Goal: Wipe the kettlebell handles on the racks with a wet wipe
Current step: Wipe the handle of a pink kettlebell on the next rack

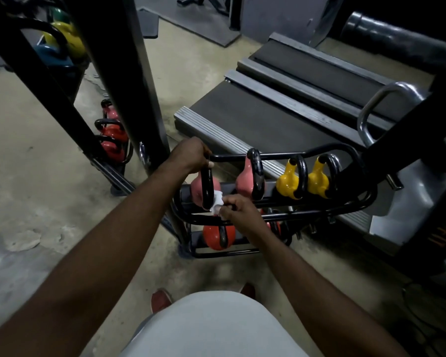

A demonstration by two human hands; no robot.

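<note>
A low black rack (pixel 319 213) holds kettlebells in a row. My left hand (pixel 191 153) grips the top of the black handle (pixel 206 189) of the leftmost pink kettlebell (pixel 197 189). My right hand (pixel 238 207) pinches a white wet wipe (pixel 217 202) against the lower right side of that handle. Further right on the top shelf stand a second pink kettlebell (pixel 245 179) and two yellow kettlebells (pixel 287 182) (pixel 318 180), all with black handles. An orange kettlebell (pixel 214 239) sits on the lower shelf.
A treadmill (pixel 281 119) lies right behind the rack, with another beside it. A black upright post (pixel 129 81) rises at the left; a mirror there reflects red kettlebells (pixel 112 140). My red shoes (pixel 161 300) stand on the concrete floor.
</note>
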